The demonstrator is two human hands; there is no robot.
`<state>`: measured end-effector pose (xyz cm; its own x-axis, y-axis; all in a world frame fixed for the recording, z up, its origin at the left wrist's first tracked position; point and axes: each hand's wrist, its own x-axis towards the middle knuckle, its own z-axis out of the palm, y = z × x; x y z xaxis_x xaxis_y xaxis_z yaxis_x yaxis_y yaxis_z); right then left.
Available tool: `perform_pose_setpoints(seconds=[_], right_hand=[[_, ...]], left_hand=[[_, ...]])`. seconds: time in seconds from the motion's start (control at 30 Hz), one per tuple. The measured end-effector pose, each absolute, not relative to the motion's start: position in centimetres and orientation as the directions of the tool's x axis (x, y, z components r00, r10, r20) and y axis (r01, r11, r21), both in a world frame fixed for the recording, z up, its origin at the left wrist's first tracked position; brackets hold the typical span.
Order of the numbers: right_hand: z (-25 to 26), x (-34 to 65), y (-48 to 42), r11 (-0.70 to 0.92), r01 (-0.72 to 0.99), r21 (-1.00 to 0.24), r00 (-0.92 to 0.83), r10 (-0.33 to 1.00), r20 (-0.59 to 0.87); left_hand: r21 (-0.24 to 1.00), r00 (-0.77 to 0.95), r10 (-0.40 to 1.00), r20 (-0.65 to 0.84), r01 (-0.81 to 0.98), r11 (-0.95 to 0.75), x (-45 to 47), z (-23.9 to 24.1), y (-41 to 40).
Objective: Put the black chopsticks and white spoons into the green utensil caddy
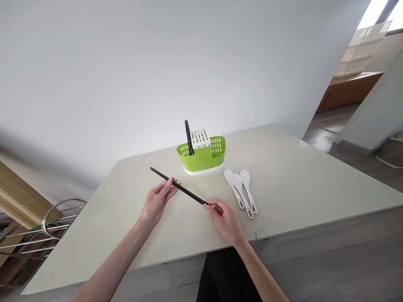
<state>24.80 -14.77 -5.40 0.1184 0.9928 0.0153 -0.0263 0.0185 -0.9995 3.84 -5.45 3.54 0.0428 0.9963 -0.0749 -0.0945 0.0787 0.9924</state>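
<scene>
Table (299,176), pale, one: fills the middle and lower frame. Caddy (203,162), green, one: upright at frame centre, seemingly part-filled. Left hand (159,199), lower centre-left: thumb and fingers pinched lightly on slim black sticks, towards their upper-left end. Right hand (226,219), lower centre-right: fingertips closed on their lower-right end. Spoons (241,193), white, three: lying right of centre, untouched, outside the caddy; judged outstanding. Held chopsticks (190,193), black, apparently a pair: slanting across the centre, below the caddy; judged outstanding. Standing chopsticks (188,136), black, one bunch: in the caddy's left end; judged done.
</scene>
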Motion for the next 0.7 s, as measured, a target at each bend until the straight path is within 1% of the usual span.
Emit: perform_pose_setpoints(seconds=[0.23, 0.4, 0.53, 0.7], right_hand=[[-5.7, 24.7, -14.7, 0.032, -0.07, -0.997, 0.084, 0.996, 0.026], [-5.7, 24.6, -14.9, 0.033, -0.085, -0.996, 0.106, 0.994, 0.024], [-5.6, 24.5, -14.8, 0.023, -0.107, -0.994, 0.119, 0.993, 0.01], [-5.6, 24.3, -14.5, 0.025, -0.125, -0.992, 0.083, 0.996, 0.015]], left_hand=[[0.999, 0.033, 0.998, -0.049, -0.018, 0.049, 4.1, 4.7, -5.5], [0.998, 0.006, 1.0, -0.003, 0.066, 0.003, 4.5, 6.0, -5.4], [0.993, 0.031, 0.999, 0.021, 0.118, -0.025, 5.0, 6.5, -5.2], [0.976, 0.034, 0.994, 0.101, 0.189, -0.106, 5.2, 6.9, -4.1]])
